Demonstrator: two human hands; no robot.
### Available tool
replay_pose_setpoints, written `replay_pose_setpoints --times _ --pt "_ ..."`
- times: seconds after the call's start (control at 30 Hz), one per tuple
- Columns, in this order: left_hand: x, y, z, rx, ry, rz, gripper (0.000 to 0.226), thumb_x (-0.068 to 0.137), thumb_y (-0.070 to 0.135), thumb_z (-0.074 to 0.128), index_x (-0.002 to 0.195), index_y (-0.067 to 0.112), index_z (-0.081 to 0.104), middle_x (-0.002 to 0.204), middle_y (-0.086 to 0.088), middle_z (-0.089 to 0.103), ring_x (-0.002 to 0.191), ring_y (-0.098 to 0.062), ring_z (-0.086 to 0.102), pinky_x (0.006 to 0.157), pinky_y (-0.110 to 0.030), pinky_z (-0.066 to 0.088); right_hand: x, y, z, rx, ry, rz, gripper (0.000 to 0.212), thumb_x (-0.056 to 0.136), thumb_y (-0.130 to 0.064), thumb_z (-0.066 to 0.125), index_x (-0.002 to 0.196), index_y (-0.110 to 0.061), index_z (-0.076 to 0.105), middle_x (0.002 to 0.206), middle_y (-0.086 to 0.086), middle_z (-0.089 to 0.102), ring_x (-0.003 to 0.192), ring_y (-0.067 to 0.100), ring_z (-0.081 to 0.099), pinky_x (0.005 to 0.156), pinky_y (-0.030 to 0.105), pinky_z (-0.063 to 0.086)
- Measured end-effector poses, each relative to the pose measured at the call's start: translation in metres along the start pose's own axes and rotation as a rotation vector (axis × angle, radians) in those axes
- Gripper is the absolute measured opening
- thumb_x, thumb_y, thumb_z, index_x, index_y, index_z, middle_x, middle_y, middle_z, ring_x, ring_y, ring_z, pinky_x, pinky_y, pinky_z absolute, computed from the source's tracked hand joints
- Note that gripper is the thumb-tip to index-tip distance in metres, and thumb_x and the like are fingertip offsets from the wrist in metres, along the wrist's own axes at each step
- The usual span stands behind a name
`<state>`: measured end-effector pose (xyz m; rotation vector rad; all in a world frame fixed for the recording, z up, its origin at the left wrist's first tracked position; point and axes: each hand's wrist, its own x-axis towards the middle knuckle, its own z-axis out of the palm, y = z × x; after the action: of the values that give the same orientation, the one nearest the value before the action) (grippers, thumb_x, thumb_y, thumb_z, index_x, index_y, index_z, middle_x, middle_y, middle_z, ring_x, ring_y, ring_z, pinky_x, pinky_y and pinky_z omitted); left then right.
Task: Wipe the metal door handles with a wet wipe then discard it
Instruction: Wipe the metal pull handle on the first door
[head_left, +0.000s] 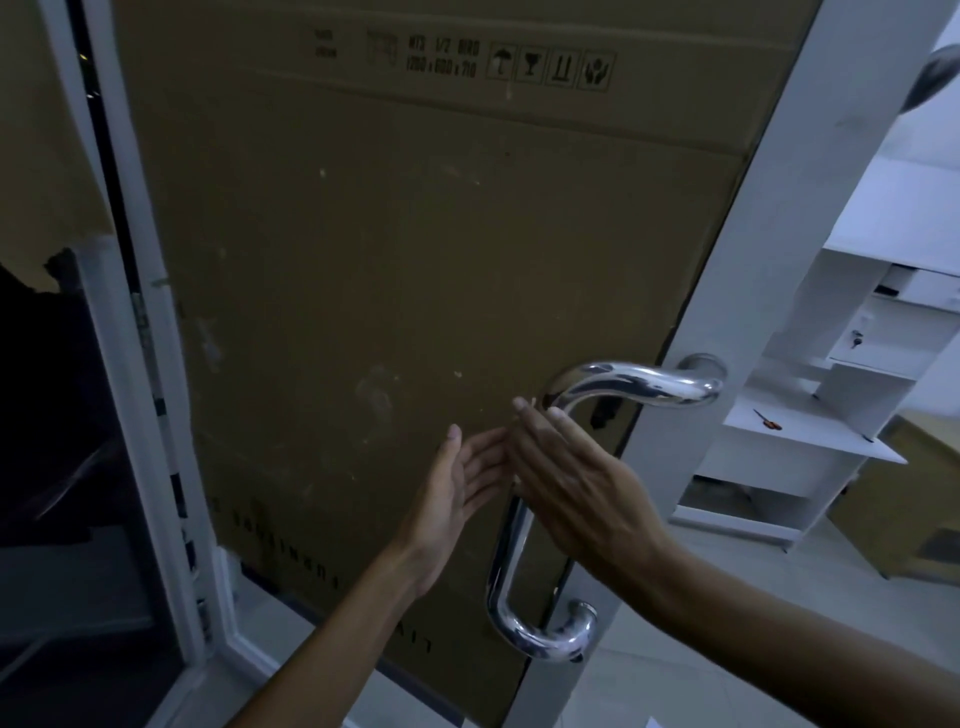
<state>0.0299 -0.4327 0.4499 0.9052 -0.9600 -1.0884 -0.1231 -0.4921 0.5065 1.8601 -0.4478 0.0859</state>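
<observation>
A polished metal D-shaped door handle (631, 382) is fixed to the white frame of a door covered with brown cardboard (395, 270). Its vertical bar runs down to a lower bend (535, 636). My right hand (571, 483) reaches in front of the bar with straight fingers, the fingertips near the upper bend. My left hand (457, 486) is beside it, palm turned toward the right hand, fingers straight. Both hands hold nothing. No wet wipe is visible.
The white door frame (727, 291) stands at the right of the handle. Beyond it is a white shelving unit (810, 447) with an orange-handled tool (768, 420) on it and brown boxes on a tiled floor. Dark glass (57, 415) lies at the left.
</observation>
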Motion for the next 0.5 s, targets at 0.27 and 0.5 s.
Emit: replay_pose_setpoints --times 0.27,0.5 --pt "0.003 0.001 -0.002 0.001 -0.001 -0.023 0.068 0.092 0.063 0.02 0.135 0.022 0.052 0.129 0.004 0.063 0.123 -0.009 0.056 0.11 -0.034 0.035 0.008 0.021 0.002 0.095 0.211 0.108 0.059 0.09 -0.016 0.017 0.139 -0.004 0.048 0.149 0.019 0.042 0.145 0.035 0.017 0.119 0.051 -0.007" --pt "0.002 -0.004 -0.004 -0.027 0.003 -0.032 0.067 0.097 0.06 0.017 0.137 0.019 0.052 0.135 0.001 0.059 0.128 -0.012 0.052 0.115 -0.041 0.03 -0.017 -0.038 0.037 0.391 0.459 0.22 0.042 0.096 -0.008 0.04 0.135 -0.012 0.055 0.146 0.006 0.046 0.147 0.022 0.018 0.121 0.042 0.009"
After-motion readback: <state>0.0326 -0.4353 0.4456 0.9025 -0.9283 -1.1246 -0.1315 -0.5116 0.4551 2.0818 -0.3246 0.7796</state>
